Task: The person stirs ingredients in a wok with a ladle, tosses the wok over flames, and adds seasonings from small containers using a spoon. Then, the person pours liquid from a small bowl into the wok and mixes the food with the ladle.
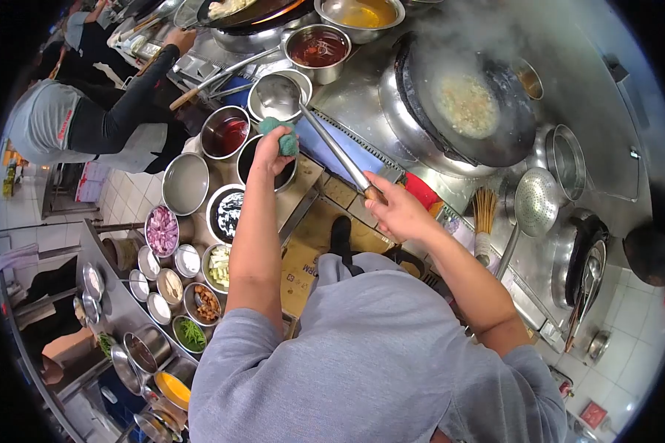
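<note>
My right hand (400, 209) is closed round the wooden end of a long-handled ladle (340, 153). The ladle's round metal bowl rests over a metal basin (303, 80) to the upper left; whether it touches the rim I cannot tell. My left hand (273, 151) grips a green scouring pad (281, 134) just below that basin, close to the ladle's head but apart from its handle. Under my left hand a dark pot (250, 159) is partly covered. On the right, a black wok (510, 125) steams on the stove with pale, bubbling food (465, 107) inside.
A pot of red liquid (225, 133) and bowls of chopped ingredients (161, 230) line the left counter. Right of me lie a bamboo brush (485, 214) and a perforated skimmer (536, 203). Another person (89, 122) works at the upper left, one hand near a second wok (255, 13).
</note>
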Available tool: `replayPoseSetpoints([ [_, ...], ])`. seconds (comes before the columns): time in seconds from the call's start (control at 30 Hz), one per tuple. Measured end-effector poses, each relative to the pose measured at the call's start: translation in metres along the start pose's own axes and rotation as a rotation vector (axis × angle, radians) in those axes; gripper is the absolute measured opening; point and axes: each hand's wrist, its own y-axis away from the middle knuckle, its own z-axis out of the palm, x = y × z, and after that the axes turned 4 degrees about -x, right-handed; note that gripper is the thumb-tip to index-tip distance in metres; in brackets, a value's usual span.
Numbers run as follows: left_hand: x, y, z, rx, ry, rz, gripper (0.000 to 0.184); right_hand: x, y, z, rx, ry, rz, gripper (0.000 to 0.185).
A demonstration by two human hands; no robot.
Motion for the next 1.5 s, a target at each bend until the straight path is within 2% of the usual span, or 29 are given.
replayPoseSetpoints([
  [0.07,-0.001,-0.001,-0.002,0.006,0.069,-0.006,0.023,-0.005,-0.002,-0.009,-0.122,-0.538,0.201,0.054],
  [0.13,-0.004,-0.002,-0.002,0.006,0.072,-0.011,0.023,-0.004,-0.002,-0.014,-0.115,-0.675,0.193,0.050],
  [0.2,-0.006,0.004,-0.005,0.014,0.074,-0.010,0.023,-0.005,0.003,-0.023,-0.217,-1.080,0.210,0.047],
  [0.27,-0.014,0.015,-0.002,0.025,0.107,0.058,0.024,-0.003,0.016,-0.034,-0.264,-1.184,0.166,0.042],
  [0.3,-0.017,0.026,0.005,0.086,0.138,0.055,0.025,0.000,0.026,-0.039,-0.320,-1.407,0.138,0.039],
  [0.37,-0.033,0.038,0.000,0.022,0.194,0.013,0.027,-0.001,0.051,-0.047,-0.405,-1.794,0.083,0.030],
  [0.43,-0.053,0.054,0.000,-0.010,0.268,-0.016,0.026,-0.005,0.081,-0.053,-0.372,-1.885,0.016,0.030],
  [0.47,-0.058,0.067,0.003,-0.152,0.333,-0.045,0.025,-0.004,0.097,-0.055,-0.353,-1.974,-0.036,0.031],
  [0.53,-0.075,0.081,0.010,-0.101,0.365,-0.108,0.025,0.004,0.125,-0.062,-0.221,-1.936,-0.120,0.040],
  [0.6,-0.087,0.087,0.016,-0.052,0.349,-0.192,0.026,0.011,0.151,-0.067,0.148,-1.562,-0.069,0.049],
  [0.67,-0.097,0.086,0.023,-0.160,0.176,-0.238,0.027,0.021,0.160,-0.073,0.401,-1.028,0.070,0.052],
  [0.7,-0.095,0.088,0.038,-0.177,0.160,-0.250,0.027,0.027,0.163,-0.078,0.512,-0.598,0.143,0.050],
  [0.73,-0.094,0.091,0.055,-0.263,-0.184,-0.203,0.032,0.033,0.165,-0.087,0.595,-0.160,0.216,0.049],
  [0.77,-0.097,0.094,0.072,-0.340,-0.526,-0.146,0.038,0.051,0.165,-0.103,0.607,-0.166,0.218,0.049],
  [0.83,-0.121,0.086,0.095,-0.373,-1.028,0.221,0.058,0.104,0.159,-0.134,0.734,0.283,0.098,0.049],
  [0.9,-0.117,0.099,0.144,-0.490,-1.451,0.263,0.068,0.131,0.121,-0.131,0.827,0.325,0.126,0.049],
  [0.93,-0.123,0.097,0.162,-0.541,-1.516,0.280,0.070,0.133,0.104,-0.126,0.911,0.370,0.155,0.050],
  [1.0,-0.136,0.093,0.190,-0.597,-1.587,0.297,0.072,0.094,0.098,-0.113,0.774,-0.297,0.356,0.050],
  [1.03,-0.145,0.086,0.200,-0.570,-1.757,0.348,0.076,0.103,0.102,-0.107,0.718,-0.467,0.292,0.052],
  [1.1,-0.161,0.076,0.210,-0.522,-2.028,0.447,0.078,0.117,0.136,-0.110,0.699,-0.442,0.271,0.051],
  [1.13,-0.165,0.072,0.211,-0.525,-2.029,0.453,0.078,0.122,0.151,-0.114,0.666,-0.404,0.250,0.050],
  [1.17,-0.164,0.075,0.215,-0.503,-2.119,0.535,0.077,0.107,0.167,-0.122,0.716,-0.206,0.299,0.048],
  [1.2,-0.165,0.081,0.217,-0.480,-2.208,0.612,0.075,0.110,0.164,-0.122,0.708,-0.207,0.302,0.048],
  [1.27,-0.151,0.097,0.232,-0.484,-2.091,0.696,0.065,0.117,0.143,-0.119,0.945,0.240,0.240,0.046],
  [1.3,-0.141,0.107,0.243,-0.492,-1.971,0.780,0.056,0.114,0.124,-0.114,0.991,0.261,0.260,0.046],
  [1.33,-0.133,0.111,0.252,-0.500,-1.976,0.767,0.056,0.119,0.107,-0.108,1.008,0.214,0.221,0.044],
  [1.4,-0.117,0.101,0.276,-0.420,-1.690,1.173,0.041,0.121,0.099,-0.096,0.921,0.068,0.238,0.043],
  [1.43,-0.114,0.091,0.282,-0.421,-1.693,1.180,0.041,0.119,0.112,-0.097,0.927,0.065,0.233,0.043],
  [1.5,-0.110,0.069,0.293,-0.348,-1.565,1.230,0.024,0.105,0.159,-0.112,0.608,-0.388,0.396,0.041],
])
